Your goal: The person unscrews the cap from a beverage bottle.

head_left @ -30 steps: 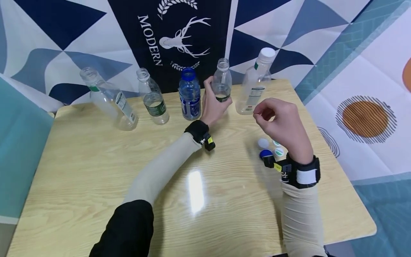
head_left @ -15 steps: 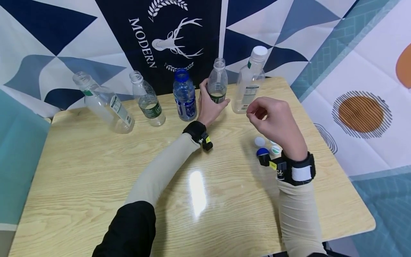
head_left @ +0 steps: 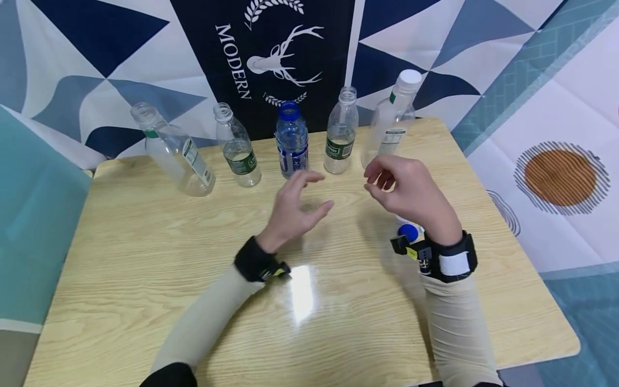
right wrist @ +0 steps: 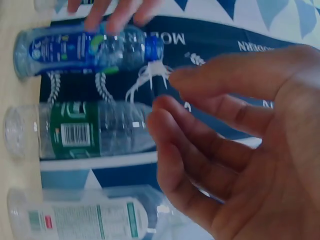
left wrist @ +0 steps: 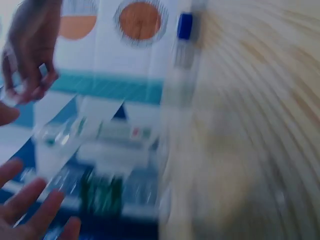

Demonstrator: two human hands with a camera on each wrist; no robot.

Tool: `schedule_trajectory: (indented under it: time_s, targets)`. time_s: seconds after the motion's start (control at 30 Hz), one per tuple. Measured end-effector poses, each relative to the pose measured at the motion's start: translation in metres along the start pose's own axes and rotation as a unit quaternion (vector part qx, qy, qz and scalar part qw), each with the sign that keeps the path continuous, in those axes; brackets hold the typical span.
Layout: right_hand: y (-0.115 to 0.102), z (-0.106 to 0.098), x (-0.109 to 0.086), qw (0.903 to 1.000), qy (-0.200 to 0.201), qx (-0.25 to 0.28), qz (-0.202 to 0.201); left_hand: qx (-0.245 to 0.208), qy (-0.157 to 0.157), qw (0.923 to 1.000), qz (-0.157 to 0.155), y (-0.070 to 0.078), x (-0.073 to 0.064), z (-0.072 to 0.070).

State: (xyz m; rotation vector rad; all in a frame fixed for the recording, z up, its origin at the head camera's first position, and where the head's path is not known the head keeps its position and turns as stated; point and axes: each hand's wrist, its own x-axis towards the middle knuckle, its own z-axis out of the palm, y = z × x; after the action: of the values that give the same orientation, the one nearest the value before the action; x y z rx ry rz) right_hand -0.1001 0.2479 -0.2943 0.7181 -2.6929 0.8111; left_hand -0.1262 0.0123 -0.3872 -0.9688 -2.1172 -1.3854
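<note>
My left hand (head_left: 295,212) hangs over the table with fingers spread and nothing in its grasp. Just beyond it stand a blue plastic bottle (head_left: 292,141) and a clear bottle with a green label (head_left: 340,148), both uncapped. My right hand (head_left: 411,188) holds its fingers loosely bent; in the right wrist view, a gap shows between thumb and fingers (right wrist: 172,165), with nothing in it. Behind that hand is a tall clear bottle with a white cap (head_left: 393,123), its base partly covered. A blue cap (head_left: 408,233) lies under the right wrist, other caps mostly hidden there.
Farther left stand another uncapped green-labelled bottle (head_left: 240,158) and a tall uncapped clear bottle (head_left: 181,156). All the bottles line the back edge of the wooden table (head_left: 145,258), before a patterned cloth backdrop (head_left: 285,59).
My left hand has let go of the green-labelled bottle right of the blue one and drawn back toward me, fingers spread. That bottle stays standing. My right hand has barely moved.
</note>
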Motion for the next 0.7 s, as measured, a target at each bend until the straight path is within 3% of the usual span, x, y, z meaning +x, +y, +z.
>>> schedule_trajectory:
  time_s: [0.1, 0.2, 0.33, 0.43, 0.53, 0.63, 0.7]
  targets:
    - [-0.006, 0.010, 0.003, 0.9991, -0.028, 0.019, -0.024, 0.050, -0.013, 0.9986, 0.010, -0.007, -0.016, -0.037]
    - [-0.011, 0.020, 0.006, 0.9974, -0.050, 0.031, -0.041, 0.086, -0.009, 0.9962, -0.011, -0.016, -0.025, -0.068]
    - [-0.013, 0.030, 0.009, 0.9963, -0.061, 0.017, -0.057, 0.085, -0.002, 0.9957, -0.036, -0.022, -0.028, -0.088]
    - [-0.009, 0.031, 0.006, 0.9962, -0.064, 0.004, -0.058, 0.079, -0.007, 0.9962, -0.036, -0.019, -0.025, -0.083]
    - [-0.002, 0.022, 0.001, 0.9969, -0.068, 0.004, -0.040, 0.061, -0.005, 0.9978, -0.023, -0.006, -0.020, -0.070]
    - [0.010, 0.004, -0.003, 0.9981, -0.062, 0.004, -0.002, -0.007, -0.006, 0.9999, -0.010, 0.018, -0.009, -0.050]
    - [0.020, -0.013, -0.009, 0.9984, -0.045, -0.006, 0.035, -0.076, -0.014, 0.9969, -0.018, 0.033, 0.002, -0.027]
